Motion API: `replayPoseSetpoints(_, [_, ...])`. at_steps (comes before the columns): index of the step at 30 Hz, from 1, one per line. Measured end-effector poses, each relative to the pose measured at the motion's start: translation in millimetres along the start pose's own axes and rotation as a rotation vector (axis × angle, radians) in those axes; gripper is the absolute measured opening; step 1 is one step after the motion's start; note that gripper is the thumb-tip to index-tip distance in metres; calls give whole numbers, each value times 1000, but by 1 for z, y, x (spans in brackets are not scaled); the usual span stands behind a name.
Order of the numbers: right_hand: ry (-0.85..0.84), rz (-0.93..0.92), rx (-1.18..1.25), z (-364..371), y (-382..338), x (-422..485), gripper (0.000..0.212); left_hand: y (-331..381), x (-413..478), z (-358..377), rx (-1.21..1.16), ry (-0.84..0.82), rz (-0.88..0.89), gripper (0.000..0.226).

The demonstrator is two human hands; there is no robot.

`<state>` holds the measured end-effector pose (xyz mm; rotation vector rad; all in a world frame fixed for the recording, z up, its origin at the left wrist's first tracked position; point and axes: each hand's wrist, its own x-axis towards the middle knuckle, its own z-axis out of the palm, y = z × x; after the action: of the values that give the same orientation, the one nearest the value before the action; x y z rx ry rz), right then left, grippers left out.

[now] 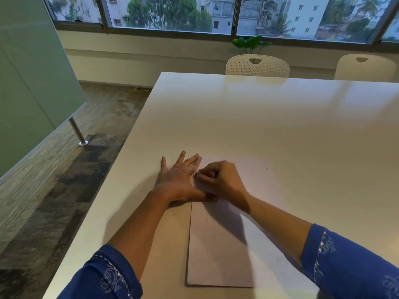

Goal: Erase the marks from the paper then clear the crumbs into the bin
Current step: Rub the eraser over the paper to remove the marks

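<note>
A pale sheet of paper [218,251] lies on the white table [280,117] in front of me, its near edge close to the table's front. My left hand [180,182] lies flat with fingers spread, pressing the paper's left edge near its far end. My right hand [220,180] sits just right of it over the paper, fingers curled and pinching a small object, most likely an eraser, mostly hidden by the fingers. A few tiny dark crumbs [264,166] dot the paper's far right part. No bin is in view.
The table's left edge [121,156] drops to a patterned floor. Two white chairs [257,65] [364,66] stand at the far side, with a green plant [251,43] behind. A grey partition with a metal leg [77,132] stands at the left.
</note>
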<state>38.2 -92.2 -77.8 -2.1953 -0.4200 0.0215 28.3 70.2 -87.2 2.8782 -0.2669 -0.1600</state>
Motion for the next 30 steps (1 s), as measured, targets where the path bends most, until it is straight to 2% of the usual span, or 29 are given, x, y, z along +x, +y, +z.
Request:
replayPoseSetpoints(2, [-32,-35,-22,1,2,-1,16,0,-1,-1,4,5,0,123])
replayPoseSetpoints(4, [61,-56,-67,-7,8,11,17,1,-2,0,-3,14,1,128])
replayPoseSetpoints(7, [232,64,-39,-16,21,35,15,3,-3,1,6,12,-10,133])
replayPoseSetpoints(9, [286,83,-45,-22,24,39,16,2,-3,1,13,11,-13,133])
replayPoseSetpoints(12, [211,30,-90,-6,16,27,13,1,-3,1,2,12,0,131])
replayPoseSetpoints(15, [33,-213,82,15,-8,3,9,0,-1,-2,-17,1,5,126])
replayPoseSetpoints(16, [44,-277,138,20,-5,6,7,0,-1,-2,-15,-2,6,125])
replayPoseSetpoints(17, [51,-280,56,14,-3,10,11,1,-1,-2,-14,0,5,126])
replayPoseSetpoints(19, [22,-152,-92,0,3,18,18,1,-1,-1,-11,10,0,129])
replayPoseSetpoints(21, [25,-134,-133,-10,9,22,19,0,0,1,-5,18,-6,132])
replayPoseSetpoints(25, [31,-121,-89,-3,5,19,20,0,0,1,-2,10,-7,133])
replayPoseSetpoints(30, [162,17,59,-5,15,17,17,0,1,3,25,13,-3,135])
